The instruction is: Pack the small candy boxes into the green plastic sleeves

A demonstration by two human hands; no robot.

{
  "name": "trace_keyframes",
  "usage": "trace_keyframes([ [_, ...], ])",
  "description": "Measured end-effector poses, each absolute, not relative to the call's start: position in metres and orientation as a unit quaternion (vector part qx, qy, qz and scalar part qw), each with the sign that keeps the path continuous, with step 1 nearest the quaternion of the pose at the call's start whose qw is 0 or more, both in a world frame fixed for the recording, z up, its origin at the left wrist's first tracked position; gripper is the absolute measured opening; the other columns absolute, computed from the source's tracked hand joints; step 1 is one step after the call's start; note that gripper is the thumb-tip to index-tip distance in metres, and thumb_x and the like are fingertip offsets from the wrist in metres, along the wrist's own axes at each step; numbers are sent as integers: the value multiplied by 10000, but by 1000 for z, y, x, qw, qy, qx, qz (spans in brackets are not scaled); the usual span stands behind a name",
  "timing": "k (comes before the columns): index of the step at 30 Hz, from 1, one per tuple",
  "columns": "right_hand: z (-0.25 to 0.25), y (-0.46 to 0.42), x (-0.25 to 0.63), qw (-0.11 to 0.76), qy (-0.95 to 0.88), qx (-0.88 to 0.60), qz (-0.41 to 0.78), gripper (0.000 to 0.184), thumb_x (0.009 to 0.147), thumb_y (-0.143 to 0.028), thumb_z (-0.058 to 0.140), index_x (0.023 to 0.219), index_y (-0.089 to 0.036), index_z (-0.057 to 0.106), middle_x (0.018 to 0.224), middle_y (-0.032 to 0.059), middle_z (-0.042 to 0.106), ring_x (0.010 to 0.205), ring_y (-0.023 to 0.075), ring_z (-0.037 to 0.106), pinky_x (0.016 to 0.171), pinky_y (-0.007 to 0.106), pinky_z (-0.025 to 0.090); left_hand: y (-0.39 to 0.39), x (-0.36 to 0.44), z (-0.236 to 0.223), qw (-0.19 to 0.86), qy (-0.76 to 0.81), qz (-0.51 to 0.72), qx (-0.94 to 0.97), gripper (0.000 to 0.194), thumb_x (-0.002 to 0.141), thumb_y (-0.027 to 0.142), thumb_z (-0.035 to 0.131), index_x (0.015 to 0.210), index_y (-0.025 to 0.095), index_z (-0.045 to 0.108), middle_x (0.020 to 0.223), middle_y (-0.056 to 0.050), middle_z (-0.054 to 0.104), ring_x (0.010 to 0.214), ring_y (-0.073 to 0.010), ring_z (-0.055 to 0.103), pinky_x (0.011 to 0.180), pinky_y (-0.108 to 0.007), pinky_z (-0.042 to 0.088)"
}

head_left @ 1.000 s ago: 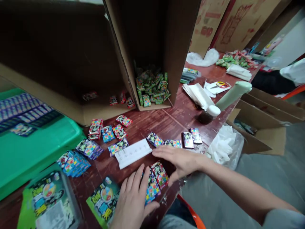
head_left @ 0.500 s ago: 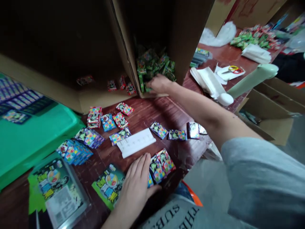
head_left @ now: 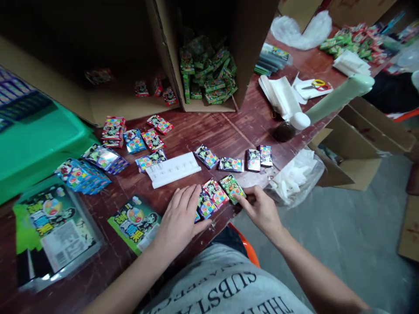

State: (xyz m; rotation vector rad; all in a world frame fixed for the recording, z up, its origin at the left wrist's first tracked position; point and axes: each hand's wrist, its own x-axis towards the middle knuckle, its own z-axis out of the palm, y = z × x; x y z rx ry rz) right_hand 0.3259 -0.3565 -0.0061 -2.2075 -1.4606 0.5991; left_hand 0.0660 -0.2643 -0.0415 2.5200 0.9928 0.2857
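My left hand (head_left: 183, 213) lies with fingers stretched out over the near end of a row of small packets. Partly beneath it is a blue packet, of which only a sliver shows, beside a purple packet (head_left: 207, 205). A red packet (head_left: 215, 193) adjoins the purple one. At the row's right end, my right hand (head_left: 260, 207) grips a green packet (head_left: 231, 188) between thumb and fingers, at the table surface. Above the row lie a creased white paper strip (head_left: 173, 169) and several dark purple packets, one of them a tilted packet (head_left: 206, 156).
Cardboard boxes stand behind; the right box (head_left: 209, 107) holds a heap of green packets. Printed cards (head_left: 135, 222) and a clear plastic pack (head_left: 62, 231) lie left, near a green bin (head_left: 42, 144). Right are scissors (head_left: 316, 85), a pale roll (head_left: 340, 98) and a plastic bag (head_left: 294, 179).
My right hand has come back from the right box toward me and now holds a green packet beside the red one. My left hand remains over the row.
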Motion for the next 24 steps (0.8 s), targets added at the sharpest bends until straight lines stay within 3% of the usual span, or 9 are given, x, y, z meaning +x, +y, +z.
trace_keyframes([
  [2,-1,-354,334,167,-600,-763,172,399,948,-616,615,1040,-229,644,992,97,714,900,271,694,752,409,578,-262,68,-38,212,344,95,910,951,884,511,718,1595,100,240,1542,-234,479,1429,-389,457,1214,-573,348],
  [4,12,-337,350,147,-699,-681,161,545,918,-644,641,1239,-203,631,1240,150,679,1125,309,654,944,475,561,-256,61,-31,213,322,87,918,1102,840,595,736,1626,106,138,1592,-252,414,1472,-397,405,1220,-577,333],
  [8,26,-288,377,72,-871,-440,205,928,871,-675,679,1562,-142,367,1597,200,427,1497,337,375,1218,533,360,-242,16,-11,208,223,43,951,1356,657,723,818,1658,213,60,1681,-209,283,1532,-408,304,1250,-571,257],
  [10,21,-267,382,27,-906,-360,222,961,887,-642,683,1599,-121,300,1595,218,425,1508,336,361,1223,519,353,-241,-16,-4,195,196,15,961,1400,587,634,906,1661,259,90,1695,-178,265,1538,-417,285,1266,-578,181],
  [12,14,-252,384,3,-916,-330,230,977,885,-624,698,1610,-121,279,1515,226,511,1415,341,479,1167,503,419,-248,-44,-1,180,199,-13,963,1378,566,440,947,1659,291,121,1697,-140,280,1542,-408,281,1275,-580,89],
  [15,8,-242,380,-7,-919,-324,226,1003,892,-632,684,1631,-131,226,1431,225,573,1298,340,572,1101,500,471,-262,-67,-3,171,203,-64,962,1211,634,120,772,1651,334,151,1702,-66,284,1555,-347,272,1274,-555,16],
  [17,7,-244,371,7,-925,-317,208,1068,888,-679,652,1649,-126,147,1521,248,491,1389,364,498,1164,540,401,-269,-68,-4,175,206,-85,959,1162,629,25,641,1645,346,178,1699,-34,298,1553,-319,284,1269,-540,46],
  [21,-1,-254,331,38,-939,-298,168,1068,846,-814,565,1654,-239,169,1720,174,157,1572,392,192,1267,610,171,-272,-49,5,182,225,-89,953,1067,639,35,645,1599,366,319,1620,-59,450,1476,-331,408,1233,-551,178],
  [24,-15,-259,295,29,-951,-268,149,923,876,-827,490,1617,-313,296,1727,105,172,1570,407,188,1255,637,162,-276,-34,20,163,243,-82,953,900,709,179,748,1540,334,437,1486,-127,556,1376,-363,491,1186,-561,275],
])
